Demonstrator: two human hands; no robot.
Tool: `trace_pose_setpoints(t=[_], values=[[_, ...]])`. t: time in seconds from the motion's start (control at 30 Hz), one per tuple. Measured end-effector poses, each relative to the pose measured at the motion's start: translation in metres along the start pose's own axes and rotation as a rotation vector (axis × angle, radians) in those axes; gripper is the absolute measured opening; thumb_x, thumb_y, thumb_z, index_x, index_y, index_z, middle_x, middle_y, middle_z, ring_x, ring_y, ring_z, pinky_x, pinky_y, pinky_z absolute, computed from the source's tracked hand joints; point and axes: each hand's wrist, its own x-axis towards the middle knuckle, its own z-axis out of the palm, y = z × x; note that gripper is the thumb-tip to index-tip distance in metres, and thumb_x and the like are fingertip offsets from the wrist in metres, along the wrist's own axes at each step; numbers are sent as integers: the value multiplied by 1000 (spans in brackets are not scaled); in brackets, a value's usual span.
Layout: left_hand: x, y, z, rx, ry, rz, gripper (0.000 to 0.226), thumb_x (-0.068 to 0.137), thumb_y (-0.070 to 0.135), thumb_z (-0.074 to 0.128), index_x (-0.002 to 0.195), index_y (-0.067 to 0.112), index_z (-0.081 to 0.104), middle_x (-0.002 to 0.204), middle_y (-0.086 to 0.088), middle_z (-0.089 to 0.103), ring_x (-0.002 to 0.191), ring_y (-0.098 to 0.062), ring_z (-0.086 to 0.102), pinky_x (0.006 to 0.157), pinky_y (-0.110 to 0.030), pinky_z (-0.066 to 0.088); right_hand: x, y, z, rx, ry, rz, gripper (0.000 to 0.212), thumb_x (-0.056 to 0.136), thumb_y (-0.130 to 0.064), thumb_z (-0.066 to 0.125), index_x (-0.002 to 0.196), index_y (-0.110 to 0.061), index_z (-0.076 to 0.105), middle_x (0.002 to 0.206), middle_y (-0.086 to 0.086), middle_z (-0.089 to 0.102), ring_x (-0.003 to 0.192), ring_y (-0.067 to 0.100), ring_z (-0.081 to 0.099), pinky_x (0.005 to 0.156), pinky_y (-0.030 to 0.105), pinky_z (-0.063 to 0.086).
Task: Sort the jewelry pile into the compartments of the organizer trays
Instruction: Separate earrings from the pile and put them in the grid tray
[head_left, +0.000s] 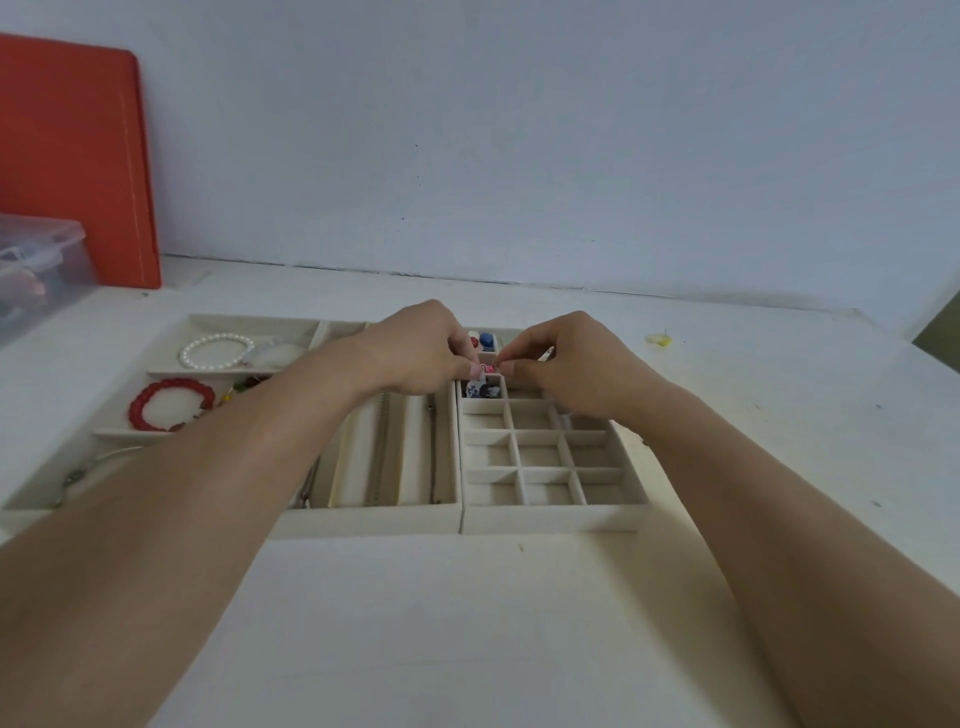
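Three cream organizer trays stand side by side. Over the far-left column of the small-grid tray (550, 514), my left hand (415, 348) and my right hand (576, 358) meet, both pinching a small pink bead piece (489, 368). Just beyond sit a red and a blue bead (486, 340); a blue-and-white piece (475, 388) lies in the cell just nearer. The left tray (171, 371) holds a pearl bracelet (215, 352) and a red bead bracelet (171, 404). Chains (382, 447) lie in the middle tray's long slots.
A clear plastic box (36, 270) and an orange board (78, 161) stand at the far left against the wall. A small yellow item (658, 340) lies on the white table right of the trays. A metal bangle (88, 467) lies in the left tray's near compartment.
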Motion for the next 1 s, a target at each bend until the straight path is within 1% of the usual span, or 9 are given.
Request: trace_pose_setpoints(t=[0.07,0.13,0.23,0.33,0.43,0.53,0.67,0.87,1.0], values=[[0,0,1,17,3,2,9,92,30,71,86,24,74,73,17,55,67,-1,49,59,-21,35,-1,-1,1,-17,-13,-2,7,90,-33,73,83,-34,75,91,-7,75,53,-4,54,65,22,44],[1,1,2,21,10,7,10,92,30,71,84,24,73,72,19,52,67,1,47,58,-20,33,-1,-1,2,-44,-16,-11,8,89,-34,74,82,-38,74,91,-8,75,65,0,57,68,23,47],[0,1,4,27,19,9,12,91,31,72,80,27,71,72,19,51,65,0,45,57,-20,32,1,0,5,-75,-14,-20,7,89,-34,74,84,-39,75,91,-4,75,76,12,63,72,27,51],[0,2,5,43,29,2,12,90,32,73,78,31,71,72,17,52,66,-2,45,57,-21,32,2,0,9,-90,-18,-17,7,90,-32,72,88,-37,76,89,-3,74,77,20,68,70,32,55],[-1,3,5,29,35,11,7,88,32,75,80,34,75,70,16,55,66,-5,47,57,-21,33,1,1,12,-118,5,-26,9,90,-31,72,97,-33,77,91,-3,71,62,5,57,57,20,43],[-3,5,5,2,26,13,4,87,31,77,87,34,79,64,16,53,61,-5,46,55,-20,31,1,1,13,-117,45,-41,10,89,-29,72,94,-37,76,87,-5,69,53,1,49,54,16,36],[-3,6,3,10,53,-18,8,84,25,78,89,31,80,68,16,56,63,-3,49,54,-20,33,3,3,13,-191,43,-26,6,88,-33,74,93,-31,77,88,-6,69,67,4,56,58,19,38],[-1,4,2,32,54,-46,6,82,27,80,87,30,80,73,11,60,65,-5,51,56,-23,36,2,3,16,-312,31,-60,4,89,-32,69,85,-33,70,85,-11,65,70,7,57,58,22,39],[-2,3,-3,-3,85,-53,3,85,25,78,86,28,78,72,11,57,66,-4,51,57,-21,36,-1,-1,14,-351,58,-116,11,90,-30,66,96,-35,74,91,-11,64,82,11,59,69,27,46]])
